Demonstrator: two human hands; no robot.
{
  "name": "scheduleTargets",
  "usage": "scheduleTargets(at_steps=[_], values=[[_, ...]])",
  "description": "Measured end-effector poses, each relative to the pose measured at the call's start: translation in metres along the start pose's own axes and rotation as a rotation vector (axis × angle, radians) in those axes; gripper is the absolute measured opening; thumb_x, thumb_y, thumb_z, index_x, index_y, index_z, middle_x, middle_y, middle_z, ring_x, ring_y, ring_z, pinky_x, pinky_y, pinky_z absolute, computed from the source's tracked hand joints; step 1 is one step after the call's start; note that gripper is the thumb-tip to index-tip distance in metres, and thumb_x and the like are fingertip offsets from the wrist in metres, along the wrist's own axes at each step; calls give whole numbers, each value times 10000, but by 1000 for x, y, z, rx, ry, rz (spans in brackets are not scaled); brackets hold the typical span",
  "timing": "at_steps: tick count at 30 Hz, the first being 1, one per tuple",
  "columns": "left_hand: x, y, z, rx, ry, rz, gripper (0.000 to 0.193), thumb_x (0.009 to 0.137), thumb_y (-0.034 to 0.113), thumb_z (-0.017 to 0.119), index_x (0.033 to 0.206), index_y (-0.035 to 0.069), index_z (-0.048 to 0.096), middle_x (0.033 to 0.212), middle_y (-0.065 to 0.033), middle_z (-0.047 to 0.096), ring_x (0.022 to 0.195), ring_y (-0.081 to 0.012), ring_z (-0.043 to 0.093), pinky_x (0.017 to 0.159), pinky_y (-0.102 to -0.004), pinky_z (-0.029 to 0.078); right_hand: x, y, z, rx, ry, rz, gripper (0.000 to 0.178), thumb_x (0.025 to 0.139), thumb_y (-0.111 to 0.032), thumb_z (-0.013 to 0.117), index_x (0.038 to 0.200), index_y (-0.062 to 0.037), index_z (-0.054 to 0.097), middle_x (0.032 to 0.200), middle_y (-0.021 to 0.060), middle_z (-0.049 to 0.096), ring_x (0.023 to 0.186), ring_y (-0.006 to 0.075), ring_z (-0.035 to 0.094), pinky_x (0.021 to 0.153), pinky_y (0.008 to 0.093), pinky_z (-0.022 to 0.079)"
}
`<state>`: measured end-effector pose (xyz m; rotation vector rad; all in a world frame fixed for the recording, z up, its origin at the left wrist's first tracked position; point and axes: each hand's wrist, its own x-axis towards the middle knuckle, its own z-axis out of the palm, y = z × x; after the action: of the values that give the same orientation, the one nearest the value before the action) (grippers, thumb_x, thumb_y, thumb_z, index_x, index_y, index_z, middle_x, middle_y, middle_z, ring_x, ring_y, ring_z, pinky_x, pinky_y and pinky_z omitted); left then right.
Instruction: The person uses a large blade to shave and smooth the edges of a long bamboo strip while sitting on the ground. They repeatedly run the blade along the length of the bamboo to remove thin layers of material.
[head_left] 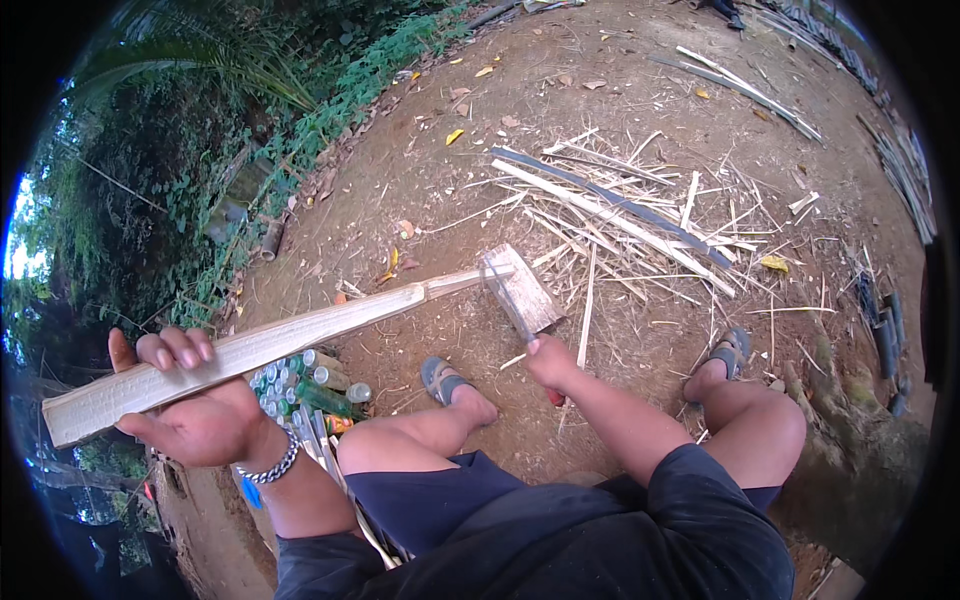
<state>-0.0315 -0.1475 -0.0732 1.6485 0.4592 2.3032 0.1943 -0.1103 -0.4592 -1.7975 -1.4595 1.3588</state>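
A long pale bamboo slat [300,342] runs across my left side, broad at the near end and stepping down to a narrower tongue at its far end. My left hand [205,420] grips the broad part, palm up, with fingers curled over the edge. The narrow tip lies on top of a wooden block [530,298] standing on the dirt. My right hand [553,366] is closed round the handle of a knife, whose end shows red below the fist. The thin knife blade [511,296] crosses the block's top, against the slat's narrow end.
Bamboo strips and shavings [620,220] lie heaped beyond the block. My sandalled feet [452,385] flank it. Several glass bottles [325,385] are bunched by my left knee. Long poles [740,88] lie farther off, a tree stump [850,440] stands right, and green plants [200,120] border the left.
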Motion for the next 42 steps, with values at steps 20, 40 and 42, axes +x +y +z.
scheduleTargets(at_steps=[20, 40, 42], values=[[-71, 50, 24, -182, 13, -15, 647, 842, 732, 406, 871, 86, 429, 640, 2, 301, 480, -89, 270, 443, -234, 211, -188, -170, -46, -42, -178, -614, 259, 815, -197, 617, 994, -30, 534, 774, 212, 626, 765, 388, 636, 679, 461, 507], [-54, 42, 29, -38, 72, -59, 606, 838, 690, 487, 873, 88, 427, 657, 14, 319, 495, -67, 295, 457, -218, 241, -96, -104, -4, -4, -65, -373, 231, 823, -161, 569, 979, 10, 560, 749, 238, 619, 770, 409, 637, 662, 474, 502], [-47, 36, 31, -31, 94, -55, 601, 830, 683, 512, 872, 89, 427, 663, 17, 321, 497, -67, 295, 458, -217, 236, -119, -138, -22, -20, -143, -552, 220, 820, -152, 560, 971, 8, 558, 783, 240, 624, 789, 408, 636, 673, 475, 502]])
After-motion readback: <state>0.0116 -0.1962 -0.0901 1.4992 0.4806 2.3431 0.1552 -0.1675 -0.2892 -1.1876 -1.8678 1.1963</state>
